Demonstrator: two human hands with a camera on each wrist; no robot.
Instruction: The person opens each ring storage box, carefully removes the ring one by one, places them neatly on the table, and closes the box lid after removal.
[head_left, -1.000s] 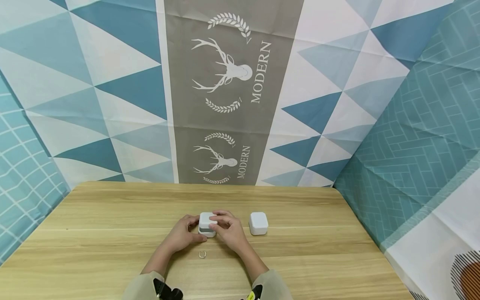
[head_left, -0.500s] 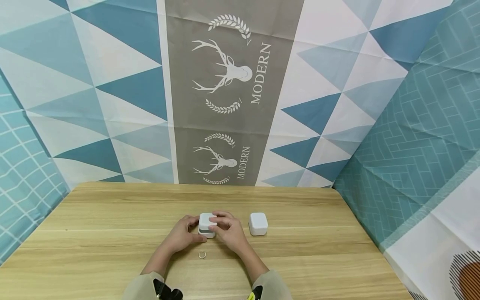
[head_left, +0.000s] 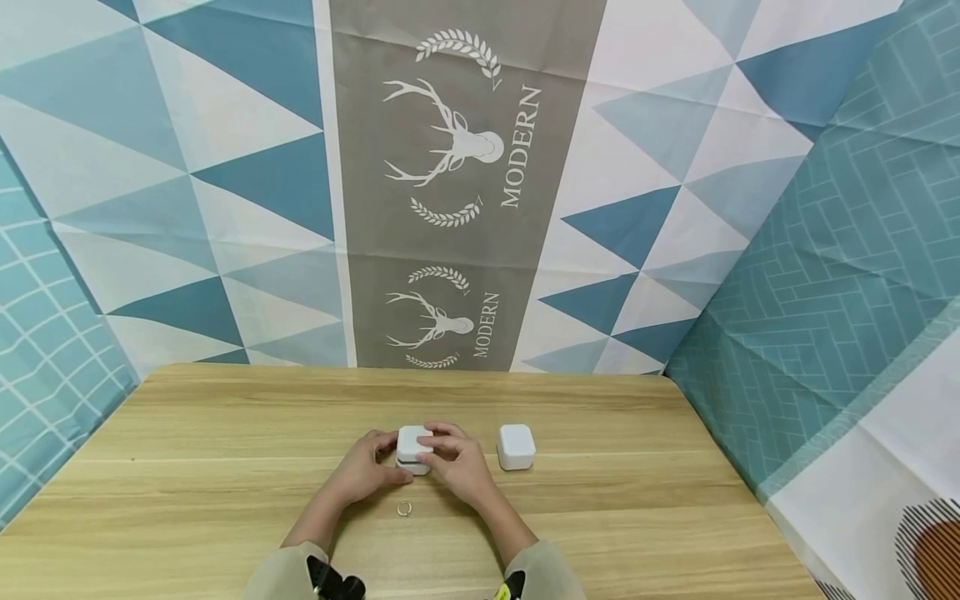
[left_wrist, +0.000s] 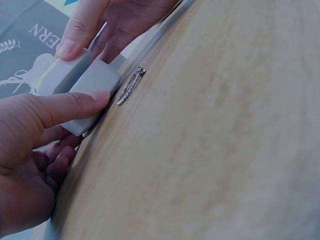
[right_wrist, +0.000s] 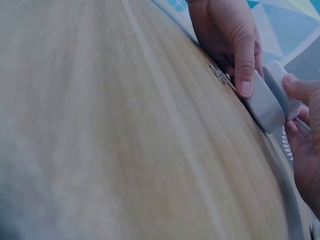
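On the tabletop (head_left: 637,517), L hand (head_left: 366,468) fingers pinched white box base (left_wrist: 102,76), R hand (head_left: 461,467) fingers its lid (head_left: 411,439), ajar; ring (left_wrist: 131,86) lay nr, 2nd box (head_left: 516,447) to R.

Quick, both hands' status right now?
Left hand: closed, holding the white box base.
Right hand: closed, holding the white box lid, which is not fully shut.

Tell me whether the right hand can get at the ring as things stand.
Likely yes: the ring lies uncovered on the table, though the right hand must first release the white lid.
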